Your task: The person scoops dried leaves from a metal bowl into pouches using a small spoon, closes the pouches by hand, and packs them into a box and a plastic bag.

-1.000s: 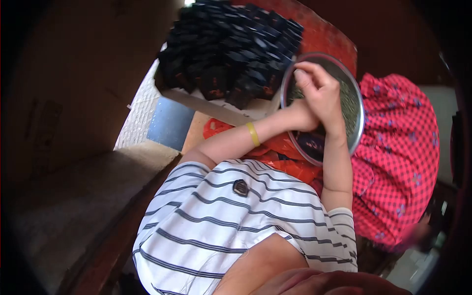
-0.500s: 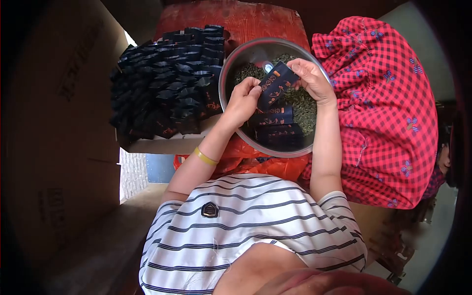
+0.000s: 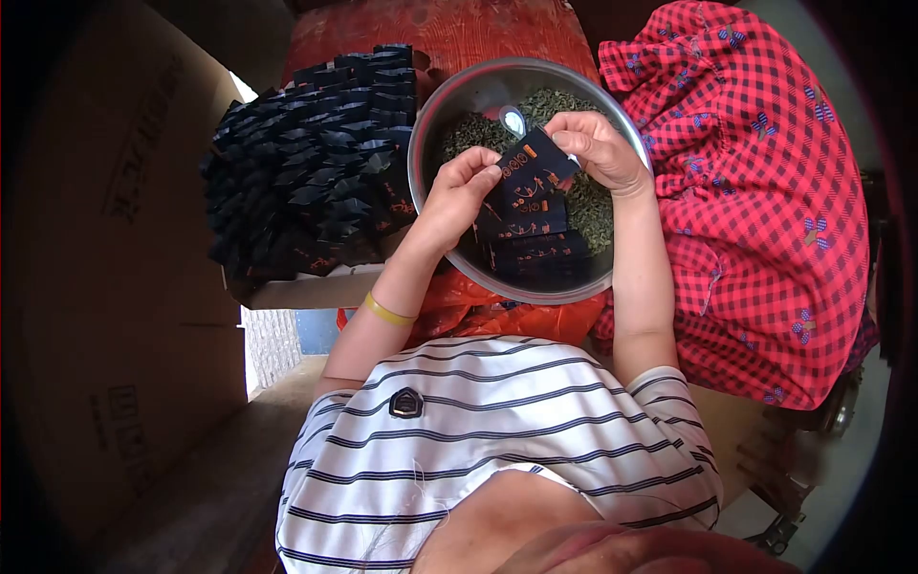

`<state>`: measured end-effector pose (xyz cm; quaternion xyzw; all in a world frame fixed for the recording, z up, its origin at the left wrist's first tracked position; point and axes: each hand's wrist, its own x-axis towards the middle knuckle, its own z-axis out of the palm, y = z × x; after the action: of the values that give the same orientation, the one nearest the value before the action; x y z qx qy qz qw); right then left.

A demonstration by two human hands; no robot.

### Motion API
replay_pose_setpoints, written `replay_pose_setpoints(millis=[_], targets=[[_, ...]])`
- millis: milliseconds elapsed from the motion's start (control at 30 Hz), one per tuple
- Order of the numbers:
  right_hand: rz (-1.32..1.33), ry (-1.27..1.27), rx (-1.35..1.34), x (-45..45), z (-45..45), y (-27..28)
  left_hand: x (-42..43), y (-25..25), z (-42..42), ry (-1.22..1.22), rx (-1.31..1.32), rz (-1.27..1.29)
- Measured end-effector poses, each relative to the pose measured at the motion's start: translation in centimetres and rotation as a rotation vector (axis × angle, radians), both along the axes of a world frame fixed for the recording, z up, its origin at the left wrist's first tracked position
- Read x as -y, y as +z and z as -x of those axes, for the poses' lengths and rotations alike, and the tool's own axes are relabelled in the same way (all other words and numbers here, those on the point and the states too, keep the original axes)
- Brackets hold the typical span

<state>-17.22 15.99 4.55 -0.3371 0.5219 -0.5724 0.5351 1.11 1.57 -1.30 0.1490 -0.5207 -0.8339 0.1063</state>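
Note:
Over a metal basin [image 3: 417, 163] of dried green leaves [image 3: 595, 222], both hands hold a small black packet [image 3: 532, 174] with orange print. My left hand [image 3: 461, 199] pinches its left edge. The thumb and fingers of my right hand [image 3: 604, 158] are closed at its upper right corner. Behind the packet a shiny spoon [image 3: 513, 121] rests on the leaves. More black packets [image 3: 540, 251] lie in the near part of the basin, partly covered by the held one.
Left of the basin, many black packets [image 3: 316, 163] stand packed in rows in a carton [image 3: 311, 291]. A red wooden table [image 3: 459, 33] lies behind. Red checked cloth [image 3: 755, 220] bulges at the right, a large cardboard box [image 3: 124, 249] stands far left, and an orange plastic bag [image 3: 469, 311] sits below the basin.
The held packet has come down slightly and now overlaps the packets below it. My right fingers have shifted at its corner. The whole view has moved a little.

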Motion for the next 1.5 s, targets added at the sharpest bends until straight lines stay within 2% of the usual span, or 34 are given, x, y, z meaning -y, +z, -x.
replay_pose_setpoints(millis=[67,100,167,200,233,300,333,400,433,500,533,667,733,833,967,1100,1200,1267,1500], targets=[[0.002,-0.109,-0.209,-0.2,0.1,-0.1,0.1,-0.4,0.1,0.054,0.021,0.075],[0.002,-0.101,-0.212,-0.4,0.5,-0.4,0.3,-0.4,0.3,0.062,0.019,0.075],[0.014,-0.065,-0.294,-1.5,1.6,-1.2,0.6,-0.2,0.4,0.151,0.027,0.563],[0.005,-0.010,-0.263,-1.6,1.6,-1.0,0.8,0.3,0.3,0.156,0.032,0.562],[0.007,-0.007,-0.260,-1.4,1.4,-0.9,1.1,1.3,0.3,0.145,0.037,0.709],[-0.210,0.077,-0.313,-0.7,0.7,-0.8,1.5,2.8,0.3,0.119,0.012,0.924],[-0.208,0.092,-0.351,0.1,-0.4,-0.3,1.6,2.7,0.4,0.117,0.010,0.927],[-0.012,0.158,-0.540,1.3,-0.4,-2.8,1.7,2.3,0.6,-0.092,0.120,0.847],[-0.187,0.119,-0.336,1.2,-0.6,-2.9,1.4,2.2,0.6,-0.098,0.116,0.847],[-0.217,0.073,-0.329,1.3,-0.7,-2.4,0.5,1.9,0.2,0.203,-0.136,1.417],[-0.244,0.035,-0.322,1.4,-0.8,-2.2,0.4,1.6,0.1,0.143,-0.116,1.472],[-0.310,0.095,-0.345,1.9,-0.5,-1.9,0.3,1.6,0.0,0.169,-0.121,1.518],[-0.335,0.093,-0.350,1.9,-0.6,-1.9,0.3,1.6,-0.2,0.074,-0.058,1.448],[-0.379,0.095,-0.387,2.1,-0.7,-2.0,0.2,1.0,-0.2,0.133,-0.104,1.382],[-0.352,0.098,-0.391,2.0,-0.2,-2.7,0.8,1.2,-0.1,0.068,-0.116,1.241],[-0.250,-0.218,-0.394,1.7,0.9,-2.0,1.4,0.7,0.1,0.117,0.062,0.869],[-0.235,-0.391,-0.461,1.9,2.3,-4.2,1.4,0.5,0.3,0.136,0.042,0.845],[-0.444,-0.429,-1.153,2.4,1.6,-5.2,1.4,0.7,0.2,0.142,0.038,0.851],[-0.543,-0.166,-1.517,3.3,-1.5,-4.4,1.3,0.9,0.0,0.191,0.060,0.890]])
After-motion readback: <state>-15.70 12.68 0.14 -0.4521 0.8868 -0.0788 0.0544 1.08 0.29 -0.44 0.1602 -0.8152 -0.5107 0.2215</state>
